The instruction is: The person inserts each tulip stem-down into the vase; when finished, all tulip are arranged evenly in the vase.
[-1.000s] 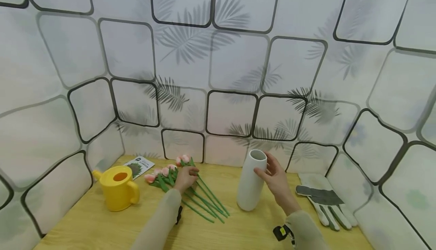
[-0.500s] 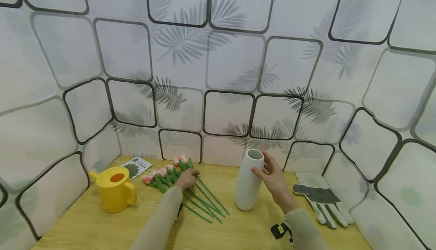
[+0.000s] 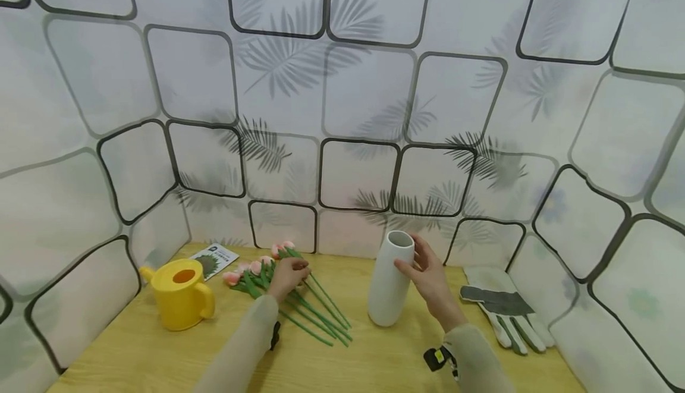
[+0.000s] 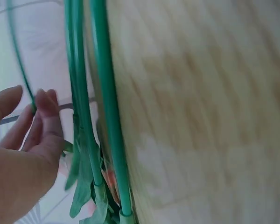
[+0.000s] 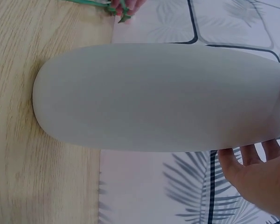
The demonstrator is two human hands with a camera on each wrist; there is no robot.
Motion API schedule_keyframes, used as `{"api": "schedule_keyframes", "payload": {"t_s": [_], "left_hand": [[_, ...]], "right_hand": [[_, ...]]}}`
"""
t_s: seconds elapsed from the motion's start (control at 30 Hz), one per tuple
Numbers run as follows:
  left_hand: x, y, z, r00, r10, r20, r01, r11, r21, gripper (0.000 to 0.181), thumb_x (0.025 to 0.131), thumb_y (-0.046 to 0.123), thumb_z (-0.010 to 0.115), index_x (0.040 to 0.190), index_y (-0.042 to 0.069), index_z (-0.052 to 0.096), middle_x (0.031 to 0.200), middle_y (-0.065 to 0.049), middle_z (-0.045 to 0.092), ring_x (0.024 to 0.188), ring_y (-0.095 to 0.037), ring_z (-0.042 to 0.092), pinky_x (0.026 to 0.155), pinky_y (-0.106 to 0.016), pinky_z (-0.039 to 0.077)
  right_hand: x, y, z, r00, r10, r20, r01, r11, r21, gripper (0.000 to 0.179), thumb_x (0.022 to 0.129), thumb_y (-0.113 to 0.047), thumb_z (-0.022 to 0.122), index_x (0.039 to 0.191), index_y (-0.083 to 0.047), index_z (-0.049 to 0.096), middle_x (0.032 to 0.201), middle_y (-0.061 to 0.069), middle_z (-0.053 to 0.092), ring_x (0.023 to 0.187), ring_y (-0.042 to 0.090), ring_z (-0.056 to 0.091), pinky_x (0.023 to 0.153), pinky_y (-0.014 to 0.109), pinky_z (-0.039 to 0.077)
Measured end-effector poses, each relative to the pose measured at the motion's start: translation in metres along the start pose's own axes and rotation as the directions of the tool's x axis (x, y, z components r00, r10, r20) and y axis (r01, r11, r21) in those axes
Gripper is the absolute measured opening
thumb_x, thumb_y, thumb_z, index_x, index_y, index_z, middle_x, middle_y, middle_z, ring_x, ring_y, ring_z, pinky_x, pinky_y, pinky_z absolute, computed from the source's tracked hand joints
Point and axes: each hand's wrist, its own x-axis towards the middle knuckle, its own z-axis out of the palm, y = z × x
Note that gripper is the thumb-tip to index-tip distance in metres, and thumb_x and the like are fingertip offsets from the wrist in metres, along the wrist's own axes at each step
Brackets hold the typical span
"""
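The left hand (image 3: 287, 276) was down on a bunch of tulips (image 3: 289, 289) that lay flat on the table (image 3: 134, 351), between the yellow can (image 3: 181, 294) and the white vase (image 3: 390, 279). In the left wrist view the fingers (image 4: 45, 122) were bent and pinched one thin green stem, and two thicker stems ran just beside them, not held. That view was blurry and very close, so the pink heads were mostly hidden there and the stems were cut off at the top edge. From the head view the hand covered the middle of the bunch, and it was hard to tell which stem it held. The right hand (image 3: 428, 275) was on the upper part of the vase, near its open mouth, with the fingers curled round the far side and the thumb at the front. The vase stood upright on the table, leaning a little. In the right wrist view the vase filled most of the frame, its top was cut off, and only some fingertips (image 5: 245, 161) showed at the edge. A pair of gloves (image 3: 505, 308) lay flat on the table, to the right of the vase. A small packet (image 3: 214, 259) lay behind the can by the wall, and its print was too small to read
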Motion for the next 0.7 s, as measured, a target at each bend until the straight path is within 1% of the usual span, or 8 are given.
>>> {"api": "schedule_keyframes", "payload": {"t_s": [0.1, 0.17, 0.23, 0.33, 0.43, 0.47, 0.53, 0.7], "left_hand": [[-0.002, 0.005, 0.000, 0.998, -0.015, -0.061, 0.007, 0.992, -0.127, 0.035, 0.094, 0.009, 0.066, 0.124, -0.008, 0.061, 0.106, -0.021, 0.069, 0.093, -0.037, 0.068, 0.077, -0.041, 0.060], [-0.003, 0.009, 0.000, 0.995, -0.030, -0.091, 0.011, 0.979, -0.203, 0.036, 0.093, 0.009, 0.068, 0.124, -0.008, 0.060, 0.104, -0.021, 0.068, 0.094, -0.038, 0.069, 0.082, -0.045, 0.059], [-0.003, 0.011, 0.000, 0.992, -0.050, -0.118, 0.016, 0.962, -0.273, 0.037, 0.091, 0.008, 0.069, 0.123, -0.008, 0.060, 0.104, -0.020, 0.066, 0.091, -0.034, 0.070, 0.085, -0.046, 0.058], [-0.001, 0.014, 0.001, 0.985, -0.071, -0.157, 0.006, 0.924, -0.383, 0.036, 0.089, 0.002, 0.070, 0.123, -0.007, 0.059, 0.099, -0.017, 0.061, 0.081, -0.026, 0.069, 0.086, -0.044, 0.058], [0.002, 0.020, -0.001, 0.977, -0.090, -0.193, -0.011, 0.882, -0.470, 0.036, 0.088, -0.004, 0.069, 0.122, -0.005, 0.058, 0.091, -0.010, 0.055, 0.075, -0.018, 0.066, 0.087, -0.042, 0.058], [0.002, 0.023, -0.002, 0.976, -0.097, -0.197, -0.013, 0.870, -0.492, 0.037, 0.088, -0.005, 0.068, 0.123, -0.005, 0.058, 0.090, -0.009, 0.054, 0.075, -0.018, 0.065, 0.089, -0.042, 0.057], [0.001, 0.030, -0.005, 0.971, -0.113, -0.209, -0.011, 0.857, -0.515, 0.039, 0.088, -0.005, 0.068, 0.125, -0.003, 0.058, 0.088, -0.008, 0.053, 0.075, -0.017, 0.064, 0.088, -0.040, 0.058], [-0.002, 0.046, -0.011, 0.965, -0.116, -0.236, -0.029, 0.846, -0.533, 0.047, 0.088, -0.002, 0.069, 0.132, -0.003, 0.054, 0.096, -0.009, 0.054, 0.077, -0.014, 0.065, 0.087, -0.037, 0.058]], "right_hand": [[0.000, 0.000, 0.000, 1.000, 0.007, 0.004, -0.007, 1.000, 0.000, 0.070, 0.091, -0.015, 0.071, 0.150, -0.017, 0.035, 0.155, 0.007, 0.038, 0.142, 0.033, 0.036, 0.116, 0.055, 0.030], [0.000, 0.000, -0.001, 1.000, 0.010, 0.004, -0.010, 1.000, -0.003, 0.070, 0.091, -0.015, 0.071, 0.151, -0.016, 0.034, 0.155, 0.008, 0.037, 0.143, 0.034, 0.036, 0.116, 0.055, 0.030], [0.001, -0.001, -0.001, 1.000, 0.005, 0.001, -0.005, 1.000, -0.005, 0.070, 0.091, -0.015, 0.071, 0.151, -0.015, 0.034, 0.155, 0.009, 0.037, 0.143, 0.035, 0.036, 0.116, 0.056, 0.029], [0.000, -0.001, -0.001, 1.000, 0.002, -0.005, -0.002, 1.000, -0.007, 0.069, 0.091, -0.015, 0.071, 0.150, -0.015, 0.035, 0.154, 0.011, 0.038, 0.142, 0.035, 0.036, 0.116, 0.056, 0.029], [0.001, -0.001, -0.001, 1.000, -0.003, -0.005, 0.003, 1.000, -0.006, 0.070, 0.091, -0.014, 0.071, 0.150, -0.016, 0.035, 0.154, 0.010, 0.038, 0.142, 0.035, 0.036, 0.116, 0.056, 0.029], [0.001, 0.000, 0.000, 1.000, 0.000, -0.005, 0.000, 1.000, -0.007, 0.070, 0.091, -0.014, 0.072, 0.150, -0.016, 0.035, 0.154, 0.009, 0.039, 0.142, 0.034, 0.036, 0.116, 0.056, 0.029], [0.001, 0.000, 0.000, 1.000, 0.003, -0.006, -0.003, 1.000, -0.010, 0.070, 0.090, -0.014, 0.072, 0.150, -0.018, 0.036, 0.153, 0.009, 0.039, 0.142, 0.034, 0.037, 0.116, 0.055, 0.030], [0.001, 0.001, 0.000, 1.000, -0.003, -0.010, 0.003, 1.000, -0.019, 0.069, 0.091, -0.015, 0.072, 0.150, -0.017, 0.036, 0.153, 0.010, 0.039, 0.142, 0.035, 0.037, 0.115, 0.055, 0.031]]}}
